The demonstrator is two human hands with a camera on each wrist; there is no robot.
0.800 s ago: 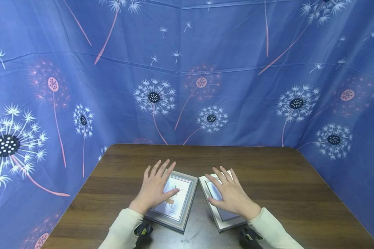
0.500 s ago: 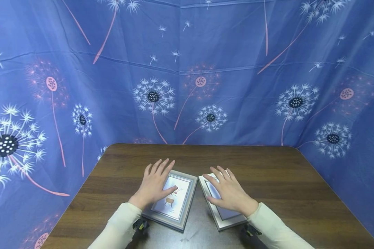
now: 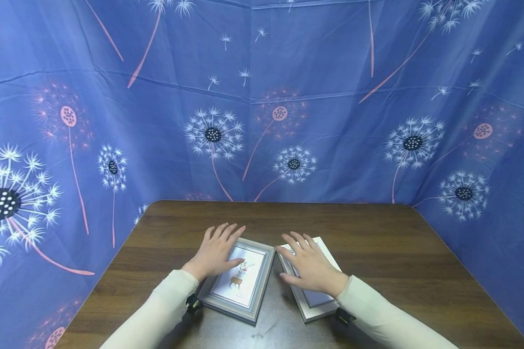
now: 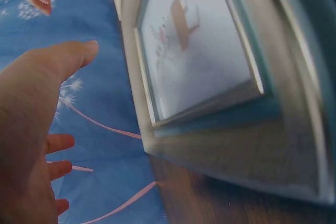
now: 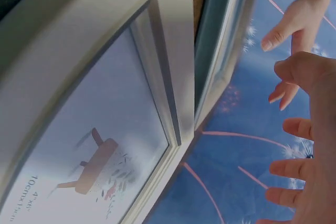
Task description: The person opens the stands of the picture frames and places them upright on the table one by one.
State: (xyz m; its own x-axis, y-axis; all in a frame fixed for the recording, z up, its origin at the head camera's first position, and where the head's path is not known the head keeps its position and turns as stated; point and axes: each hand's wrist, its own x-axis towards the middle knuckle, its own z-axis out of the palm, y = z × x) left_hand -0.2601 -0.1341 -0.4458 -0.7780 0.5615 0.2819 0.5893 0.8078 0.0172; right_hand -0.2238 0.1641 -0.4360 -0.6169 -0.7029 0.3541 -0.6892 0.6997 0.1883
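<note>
Two picture frames lie side by side on the wooden table, angled apart toward the front. My left hand is over the left part of the grey-silver picture frame, fingers spread and pointing away. In the left wrist view its thumb is apart from this frame. The print behind the glass shows a plant in a brown pot. Over the pale silver picture frame is my right hand, fingers spread, covering much of its print. The right wrist view shows that print, with a similar pot and size lettering. Neither hand holds anything.
The dark wooden table extends around both picture frames. Behind and beside it hangs a blue cloth printed with dandelions. A dark wrist strap device sits under the right cuff, and another under the left.
My right hand has shifted a little to the left, uncovering the far right corner of the pale silver picture frame. Both forearms have swung outward. The picture frames stay in place.
</note>
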